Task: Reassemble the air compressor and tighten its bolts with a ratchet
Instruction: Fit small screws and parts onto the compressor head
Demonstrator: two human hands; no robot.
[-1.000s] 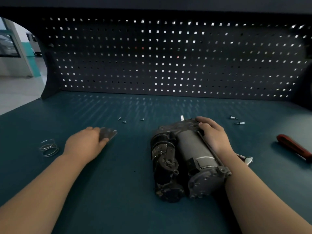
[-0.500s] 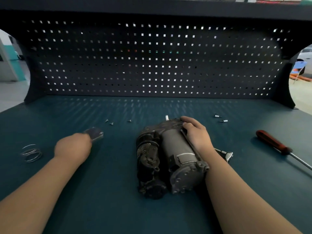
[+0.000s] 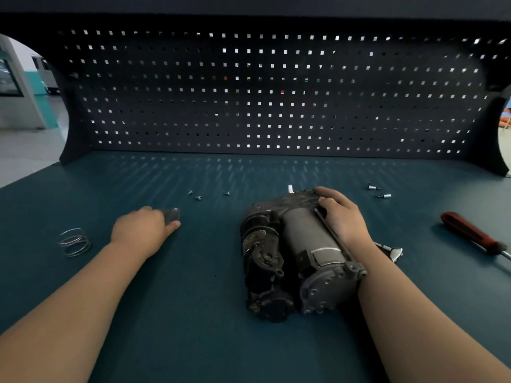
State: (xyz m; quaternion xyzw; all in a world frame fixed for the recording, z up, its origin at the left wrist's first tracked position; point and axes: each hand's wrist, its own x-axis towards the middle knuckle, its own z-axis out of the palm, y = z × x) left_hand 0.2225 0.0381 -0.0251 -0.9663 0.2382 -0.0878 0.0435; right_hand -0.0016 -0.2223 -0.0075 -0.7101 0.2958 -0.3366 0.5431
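R hand (image 3: 341, 217) grips compressor (image 3: 298, 244) far end; L hand (image 3: 141, 230) pinches plate (image 3: 172, 214).

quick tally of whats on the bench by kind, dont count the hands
air compressor: 1
small loose bolts or bits: 6
wire spring: 1
red-handled screwdriver: 1
small metal plate in the left hand: 1
half-hidden silver tool, likely the ratchet: 1
total: 11

Right hand (image 3: 341, 217) gripping air compressor (image 3: 298, 255), left hand (image 3: 141, 230) holding small metal plate (image 3: 172, 214), coil spring (image 3: 74, 242) near left hand
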